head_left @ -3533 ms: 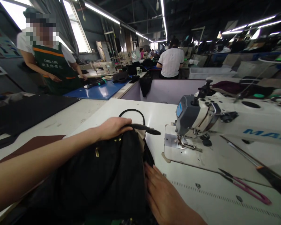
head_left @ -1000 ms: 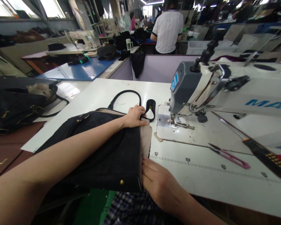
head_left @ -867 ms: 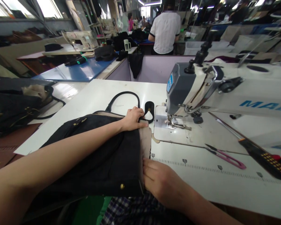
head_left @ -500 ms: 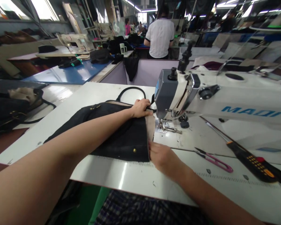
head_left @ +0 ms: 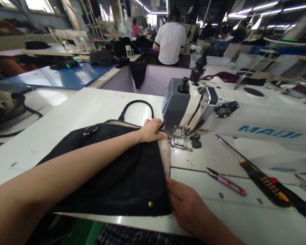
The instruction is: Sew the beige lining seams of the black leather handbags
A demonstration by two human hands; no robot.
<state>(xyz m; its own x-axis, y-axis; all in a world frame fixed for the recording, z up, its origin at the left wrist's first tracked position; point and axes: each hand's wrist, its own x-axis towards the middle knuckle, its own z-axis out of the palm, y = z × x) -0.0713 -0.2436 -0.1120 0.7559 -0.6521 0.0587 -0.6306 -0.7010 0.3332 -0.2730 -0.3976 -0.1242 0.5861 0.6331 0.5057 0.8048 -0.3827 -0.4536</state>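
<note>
A black handbag (head_left: pixel 112 180) lies flat on the white sewing table, its looped handle (head_left: pixel 139 102) standing out on the far side. Its beige lining edge (head_left: pixel 164 154) runs along the right side, reaching the presser foot (head_left: pixel 177 143) of the sewing machine (head_left: pixel 191 109). My left hand (head_left: pixel 151 130) grips the bag's far right corner, close to the needle area, thumb toward the presser foot. Lower on that same edge, my right hand (head_left: pixel 185 202) pinches the side with its fingers together; the fingertips are partly hidden at the bag's edge.
Pink-handled thread snips (head_left: pixel 229 183) lie right of the bag, and a screwdriver (head_left: pixel 265 183) with a black and yellow handle lies beyond them. More dark bags (head_left: pixel 10 112) are at the left. A person in a white shirt (head_left: pixel 170 42) stands ahead, back turned.
The bag's near right corner has moved toward me, with my right hand on its edge. My left hand stays at the far corner by the presser foot. The view has shifted slightly.
</note>
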